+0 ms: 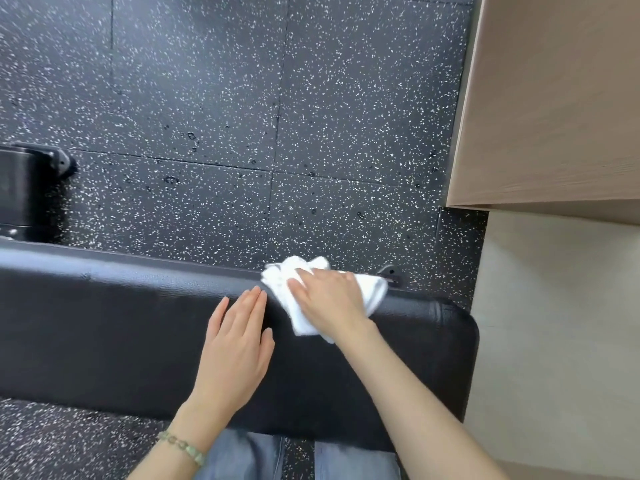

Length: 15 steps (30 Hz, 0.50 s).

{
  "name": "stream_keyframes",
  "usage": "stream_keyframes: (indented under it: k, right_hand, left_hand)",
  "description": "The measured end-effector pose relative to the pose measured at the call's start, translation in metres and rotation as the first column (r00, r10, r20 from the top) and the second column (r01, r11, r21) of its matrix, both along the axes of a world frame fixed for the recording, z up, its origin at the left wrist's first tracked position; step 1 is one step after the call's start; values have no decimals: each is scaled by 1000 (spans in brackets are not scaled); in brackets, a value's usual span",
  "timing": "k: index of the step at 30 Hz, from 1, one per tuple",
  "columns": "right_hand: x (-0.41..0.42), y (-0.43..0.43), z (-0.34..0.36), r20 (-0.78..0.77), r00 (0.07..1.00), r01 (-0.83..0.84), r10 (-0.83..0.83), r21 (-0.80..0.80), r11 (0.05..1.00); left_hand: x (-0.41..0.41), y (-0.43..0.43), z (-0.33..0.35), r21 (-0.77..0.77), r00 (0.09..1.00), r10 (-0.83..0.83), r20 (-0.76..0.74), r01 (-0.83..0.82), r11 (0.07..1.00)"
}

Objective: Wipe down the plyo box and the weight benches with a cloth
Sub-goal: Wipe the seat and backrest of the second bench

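Black vinyl of the weight bench [121, 323] lies under our hands: our left hand [235, 344] rests flat and relaxed, while our right hand [332, 299] presses the white cloth [375, 291] at its far edge, fingers seemingly straight.

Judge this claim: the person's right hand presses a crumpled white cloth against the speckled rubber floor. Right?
No. The head view shows the right hand pressing the crumpled white cloth against the black padded weight bench, not the speckled rubber floor.
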State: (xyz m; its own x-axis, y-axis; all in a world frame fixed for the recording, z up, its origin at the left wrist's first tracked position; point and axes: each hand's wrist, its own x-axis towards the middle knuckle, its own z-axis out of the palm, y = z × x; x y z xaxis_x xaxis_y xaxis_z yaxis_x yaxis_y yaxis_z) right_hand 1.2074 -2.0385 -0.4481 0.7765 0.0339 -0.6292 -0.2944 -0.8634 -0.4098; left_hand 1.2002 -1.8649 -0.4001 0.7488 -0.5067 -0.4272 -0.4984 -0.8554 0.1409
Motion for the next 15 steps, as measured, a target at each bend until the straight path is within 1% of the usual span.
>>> stream_keyframes:
  k: [3, 5, 6, 7, 8, 9, 11, 13, 15]
  right_hand:
    - [11, 23, 1, 26, 999, -29, 28, 35, 999]
    - [1, 1, 1, 38, 997, -63, 62, 24, 998]
    - [-8, -17, 1, 40, 993, -108, 109, -37, 994]
    - [-18, -37, 2, 1, 991, -131, 132, -121, 984]
    - [-28, -56, 5, -64, 991, -128, 118, -211, 969]
    - [-39, -74, 10, -117, 991, -102, 72, -277, 955]
    - [-58, -96, 16, -105, 991, 40, -80, -339, 940]
    - [-58, -90, 9, 42, 980, 195, -193, -367, 909]
    - [-48, -55, 1, 151, 969, 237, -196, -344, 908]
  left_hand:
    - [5, 12, 0, 17, 1000, 1, -8, 0, 1000]
    - [7, 16, -1, 24, 1000, -26, -14, 26, 999]
    - [8, 17, -2, 26, 999, -35, -16, 35, 999]
    - [8, 18, -2, 28, 999, -37, -18, 37, 999]
    - [9, 18, -2, 29, 999, -35, -25, 36, 999]
    - [10, 18, -2, 26, 999, -32, -32, 33, 999]
    - [10, 18, -1, 15, 999, -26, -42, 26, 1000]
    - [10, 19, -2, 13, 998, -36, -43, 36, 999]
    - [9, 20, -3, 13, 997, -51, -50, 52, 999]
